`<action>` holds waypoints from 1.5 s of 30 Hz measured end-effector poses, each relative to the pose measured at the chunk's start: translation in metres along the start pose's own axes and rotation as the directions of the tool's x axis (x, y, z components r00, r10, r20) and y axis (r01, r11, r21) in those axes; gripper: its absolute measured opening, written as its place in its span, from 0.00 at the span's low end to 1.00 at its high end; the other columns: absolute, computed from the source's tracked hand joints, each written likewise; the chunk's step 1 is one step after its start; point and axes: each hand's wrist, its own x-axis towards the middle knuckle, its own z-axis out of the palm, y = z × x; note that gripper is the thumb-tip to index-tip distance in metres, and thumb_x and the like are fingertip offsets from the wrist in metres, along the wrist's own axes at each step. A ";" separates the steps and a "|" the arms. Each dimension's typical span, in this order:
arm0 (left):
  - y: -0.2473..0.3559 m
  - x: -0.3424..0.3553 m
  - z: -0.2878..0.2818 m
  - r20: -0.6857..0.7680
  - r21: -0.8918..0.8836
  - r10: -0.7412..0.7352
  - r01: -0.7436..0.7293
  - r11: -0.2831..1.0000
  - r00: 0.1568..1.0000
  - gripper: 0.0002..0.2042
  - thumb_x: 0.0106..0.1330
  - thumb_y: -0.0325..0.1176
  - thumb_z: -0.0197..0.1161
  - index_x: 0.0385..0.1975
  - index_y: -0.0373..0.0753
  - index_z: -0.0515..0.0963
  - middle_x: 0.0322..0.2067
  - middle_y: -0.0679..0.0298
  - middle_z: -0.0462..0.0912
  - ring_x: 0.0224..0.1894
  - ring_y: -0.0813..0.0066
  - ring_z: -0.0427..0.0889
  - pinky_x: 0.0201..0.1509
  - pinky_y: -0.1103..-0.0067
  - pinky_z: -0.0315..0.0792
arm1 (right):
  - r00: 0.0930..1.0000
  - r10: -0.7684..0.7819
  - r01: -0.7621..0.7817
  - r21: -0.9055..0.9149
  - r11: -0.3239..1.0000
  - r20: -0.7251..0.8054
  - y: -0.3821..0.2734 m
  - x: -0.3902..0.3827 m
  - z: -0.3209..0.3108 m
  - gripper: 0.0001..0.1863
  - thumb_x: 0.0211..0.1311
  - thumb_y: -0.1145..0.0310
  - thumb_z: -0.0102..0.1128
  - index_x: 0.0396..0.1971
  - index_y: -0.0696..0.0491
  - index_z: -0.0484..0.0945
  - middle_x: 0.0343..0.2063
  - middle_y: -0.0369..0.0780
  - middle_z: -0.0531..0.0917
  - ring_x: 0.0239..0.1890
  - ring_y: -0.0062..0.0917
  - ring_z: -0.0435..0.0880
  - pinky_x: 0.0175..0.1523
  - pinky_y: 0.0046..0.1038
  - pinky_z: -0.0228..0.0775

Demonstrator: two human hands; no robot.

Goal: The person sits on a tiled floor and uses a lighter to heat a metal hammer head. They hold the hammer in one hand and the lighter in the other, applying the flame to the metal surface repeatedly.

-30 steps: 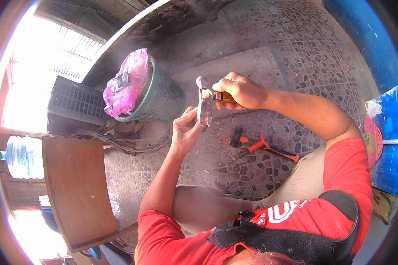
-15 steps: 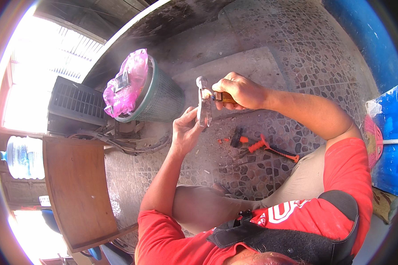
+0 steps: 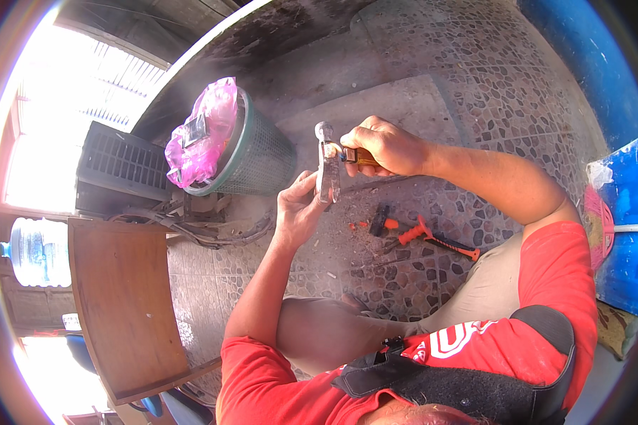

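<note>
In front of me, my left hand [image 3: 299, 204] is closed on the lower, claw end of a worn metal claw hammer head [image 3: 329, 173], its round striking face pointing away from me. My right hand [image 3: 388, 146] grips a short tool with a yellow-brown handle [image 3: 365, 157]. The tool's dark collar meets the right side of the hammer head near its middle; its tip is too small to make out. Below the hands, on the floor, lie a black hammer head [image 3: 380, 220] with an orange stub and a tool with an orange-and-black handle [image 3: 450, 244].
A green mesh basket [image 3: 262, 152] with a pink plastic bag [image 3: 202, 142] stands at left, beside a dark slatted box [image 3: 124, 163]. Nearer is a brown wooden panel [image 3: 124, 304]. Blue containers [image 3: 624, 227] stand at right. Small debris lies on the stone-patterned floor [image 3: 418, 280].
The hammer head and the tool have shifted only very slightly. Both hands keep the same hold, and the things on the floor have not moved.
</note>
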 end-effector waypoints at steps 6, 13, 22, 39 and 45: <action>-0.002 0.001 -0.001 0.003 -0.002 -0.001 0.001 1.000 1.000 0.12 0.67 0.29 0.69 0.47 0.32 0.81 0.40 0.73 0.75 0.37 0.88 0.67 0.40 0.85 0.63 | 1.000 -0.022 0.023 0.039 0.999 -0.013 0.005 0.002 0.000 0.27 0.72 0.55 0.40 0.22 0.60 0.79 0.14 0.37 0.76 0.13 0.15 0.67 0.18 0.21 0.59; -0.001 0.000 -0.002 0.010 0.013 -0.010 0.010 1.000 1.000 0.17 0.67 0.33 0.69 0.53 0.34 0.81 0.34 0.72 0.72 0.37 0.84 0.68 0.43 0.83 0.67 | 1.000 -0.022 0.022 0.036 0.999 -0.014 -0.001 -0.001 0.003 0.28 0.72 0.54 0.41 0.23 0.60 0.80 0.14 0.37 0.76 0.13 0.16 0.68 0.18 0.21 0.60; 0.003 0.000 0.000 0.003 -0.001 -0.027 0.027 1.000 1.000 0.17 0.67 0.33 0.69 0.53 0.33 0.81 0.35 0.71 0.73 0.38 0.84 0.69 0.44 0.82 0.68 | 1.000 0.004 -0.004 0.010 1.000 0.004 -0.002 -0.001 0.001 0.28 0.71 0.54 0.42 0.22 0.60 0.80 0.12 0.37 0.74 0.12 0.16 0.67 0.19 0.22 0.59; 0.002 0.000 0.001 -0.010 0.016 -0.015 0.015 1.000 1.000 0.13 0.66 0.29 0.68 0.47 0.30 0.80 0.38 0.74 0.74 0.36 0.89 0.67 0.40 0.86 0.63 | 1.000 -0.002 0.002 0.018 1.000 0.016 -0.001 -0.002 0.001 0.27 0.71 0.55 0.42 0.22 0.60 0.80 0.13 0.37 0.75 0.13 0.16 0.67 0.18 0.22 0.59; 0.000 0.000 0.001 -0.012 0.009 -0.014 0.014 1.000 1.000 0.13 0.67 0.29 0.68 0.47 0.30 0.80 0.38 0.74 0.74 0.36 0.89 0.67 0.39 0.86 0.64 | 1.000 -0.008 0.007 0.027 1.000 0.024 0.005 0.001 -0.001 0.27 0.71 0.55 0.42 0.23 0.60 0.80 0.14 0.37 0.76 0.13 0.16 0.68 0.18 0.21 0.59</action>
